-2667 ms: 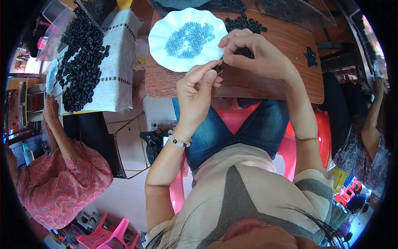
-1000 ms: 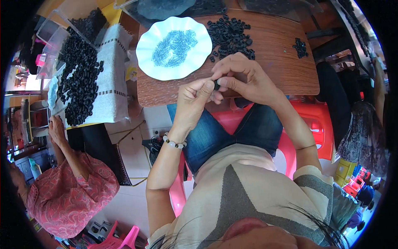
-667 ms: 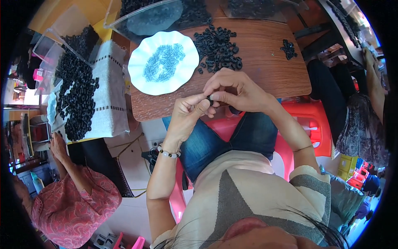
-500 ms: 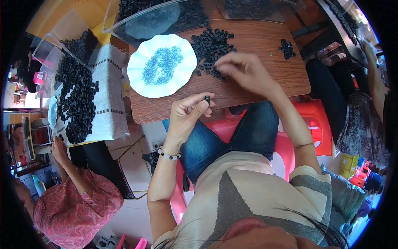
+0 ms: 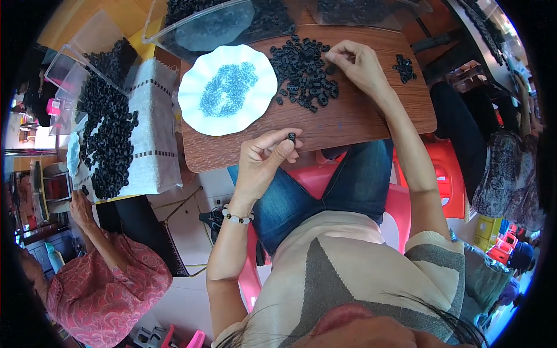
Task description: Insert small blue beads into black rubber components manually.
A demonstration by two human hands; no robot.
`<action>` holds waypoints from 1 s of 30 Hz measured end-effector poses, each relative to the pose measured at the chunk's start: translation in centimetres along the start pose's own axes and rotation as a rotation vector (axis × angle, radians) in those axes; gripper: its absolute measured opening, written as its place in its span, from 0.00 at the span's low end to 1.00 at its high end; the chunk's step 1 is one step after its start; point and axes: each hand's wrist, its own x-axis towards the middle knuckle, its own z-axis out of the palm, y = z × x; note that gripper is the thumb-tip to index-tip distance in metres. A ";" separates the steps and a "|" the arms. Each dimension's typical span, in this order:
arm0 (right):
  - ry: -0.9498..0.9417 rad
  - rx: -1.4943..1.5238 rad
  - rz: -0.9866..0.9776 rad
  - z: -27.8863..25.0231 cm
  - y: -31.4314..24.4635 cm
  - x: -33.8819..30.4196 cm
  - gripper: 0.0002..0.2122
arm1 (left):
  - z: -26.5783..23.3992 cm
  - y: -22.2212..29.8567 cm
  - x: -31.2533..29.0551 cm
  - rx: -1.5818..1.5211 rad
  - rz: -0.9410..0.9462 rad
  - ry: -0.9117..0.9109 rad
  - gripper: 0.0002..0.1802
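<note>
Between the thumb and index finger of my left hand (image 5: 264, 156) is a small black plastic part (image 5: 291, 137) with a round hole in its end. This hand stays just off the near edge of the wooden table. Farther forward, my right hand (image 5: 360, 66) is at the right edge of a pile of small black plastic parts (image 5: 299, 72). Its thumb and fingertips are pinched together, and anything in them is too small to make out. A white scalloped plate (image 5: 191, 113) holding tiny clear bluish pieces (image 5: 229, 87) stands left of the pile.
A small group of black parts (image 5: 404, 68) lies at the table's right. Clear bins (image 5: 214, 32) of black parts line the back. At left, a person in a pink patterned top (image 5: 110, 284) sits by a cloth-covered table (image 5: 154, 122) heaped with black parts. Another person sits at right.
My right hand has moved forward and to the right, from the pile's near side to its right edge. My left hand keeps its hold on the black part, almost still.
</note>
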 end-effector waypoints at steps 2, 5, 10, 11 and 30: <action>0.087 0.276 -0.023 0.1 -0.4 -0.3 0.12 | 0.1 0.1 -0.1 0.000 0.007 0.006 0.19; 0.006 0.661 0.070 -0.4 -1.7 -1.3 0.11 | 0.0 -0.1 -0.1 0.014 0.024 0.014 0.18; -0.053 0.796 0.162 -0.6 -4.0 -3.9 0.13 | 0.2 -0.2 -0.1 0.066 0.048 0.027 0.17; -0.127 0.790 0.160 -0.8 -4.7 -4.8 0.13 | 0.3 -0.3 0.0 0.110 0.108 0.053 0.17; -0.396 0.727 0.165 1.4 -8.5 -10.3 0.11 | 1.1 -0.8 -0.2 0.300 0.299 0.167 0.16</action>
